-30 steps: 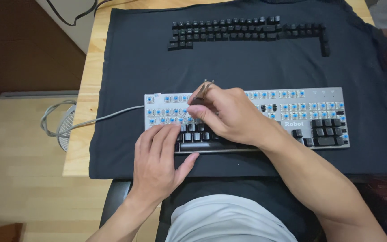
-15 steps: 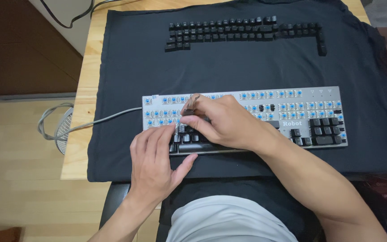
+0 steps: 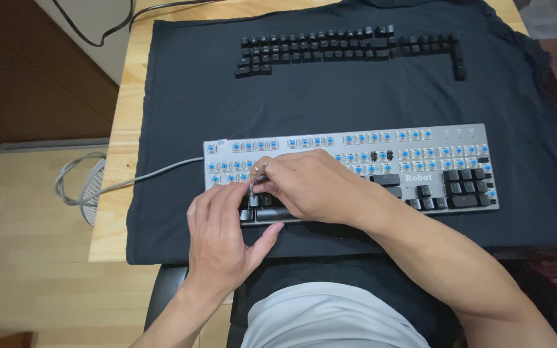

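Observation:
A silver keyboard [image 3: 433,138] with mostly bare blue switches lies on a black cloth [image 3: 182,96]. My right hand [image 3: 311,183] grips a small wire keycap puller [image 3: 254,187], its tip pressed down on a black keycap at the keyboard's lower left. My left hand [image 3: 224,235] lies flat at the keyboard's front left corner, fingers touching the remaining black keys there. Removed black keycaps [image 3: 349,46] are laid out in rows at the far side of the cloth.
A grey cable [image 3: 149,175] runs from the keyboard's left end off the wooden table [image 3: 114,212] edge to a coil by the floor. Black keys remain at the keyboard's right end [image 3: 465,187]. A dark cable lies at the far left corner.
My right hand has moved left and down with the puller, from above the upper rows to a keycap in the lower left. The left hand stayed put.

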